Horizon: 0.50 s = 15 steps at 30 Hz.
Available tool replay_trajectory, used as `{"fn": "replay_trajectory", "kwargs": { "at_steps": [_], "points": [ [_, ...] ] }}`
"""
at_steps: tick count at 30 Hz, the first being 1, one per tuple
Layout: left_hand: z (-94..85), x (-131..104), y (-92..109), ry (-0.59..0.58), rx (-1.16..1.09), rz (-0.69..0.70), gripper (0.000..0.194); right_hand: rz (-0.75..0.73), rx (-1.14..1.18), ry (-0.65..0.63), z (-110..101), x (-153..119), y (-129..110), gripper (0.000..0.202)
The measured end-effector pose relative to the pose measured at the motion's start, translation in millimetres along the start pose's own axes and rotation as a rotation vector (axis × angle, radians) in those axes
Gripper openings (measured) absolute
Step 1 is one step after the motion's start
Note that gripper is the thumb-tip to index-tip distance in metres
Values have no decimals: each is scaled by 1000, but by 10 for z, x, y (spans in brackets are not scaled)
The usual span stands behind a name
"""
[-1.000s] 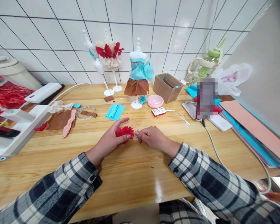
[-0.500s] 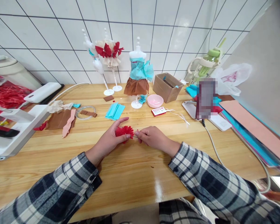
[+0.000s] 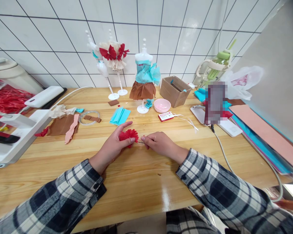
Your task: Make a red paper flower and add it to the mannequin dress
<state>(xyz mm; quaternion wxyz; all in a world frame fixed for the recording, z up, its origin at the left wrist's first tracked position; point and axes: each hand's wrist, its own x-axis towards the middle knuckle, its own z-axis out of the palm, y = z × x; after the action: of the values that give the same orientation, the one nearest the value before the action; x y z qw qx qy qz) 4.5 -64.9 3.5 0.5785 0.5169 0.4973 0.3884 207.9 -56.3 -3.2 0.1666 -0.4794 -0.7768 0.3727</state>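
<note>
My left hand grips a red fringed crepe-paper pom-pom between thumb and fingers, the index finger stretched out above it. Close by on the right, my right hand pinches a thin greyish rod-like piece. Its tip points at the pom-pom; whether the two touch, I cannot tell. Beyond the hands lies a folded turquoise crepe-paper piece. A mini dress form in a turquoise top and brown skirt stands farther back.
Two more mini dress forms stand by the tiled wall. A pink bowl, cardboard box and small red-and-white box sit ahead right. A tape roll and power strip lie left; a phone stands right.
My left hand and the red pom-pom have shifted slightly left, so more of the thin piece shows between the hands. My right hand has hardly moved.
</note>
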Motion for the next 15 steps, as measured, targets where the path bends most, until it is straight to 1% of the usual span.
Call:
{"fn": "replay_trajectory", "kwargs": {
  "at_steps": [3, 5, 10, 15],
  "points": [
    [6, 1, -2, 9, -66, -6, 72, 19, 71, 76, -10, -4, -13, 58],
    [6, 2, -6, 3, -49, -9, 71, 15, 127, 113, -12, -8, -28, 57],
    [-1, 13, -24, 8, 65, 12, 71, 54, 162, 60, 45, -15, -57, 30],
    [9, 19, -12, -22, 156, 7, 72, 47, 201, 90, 99, -4, -51, 23]
  ]
}}
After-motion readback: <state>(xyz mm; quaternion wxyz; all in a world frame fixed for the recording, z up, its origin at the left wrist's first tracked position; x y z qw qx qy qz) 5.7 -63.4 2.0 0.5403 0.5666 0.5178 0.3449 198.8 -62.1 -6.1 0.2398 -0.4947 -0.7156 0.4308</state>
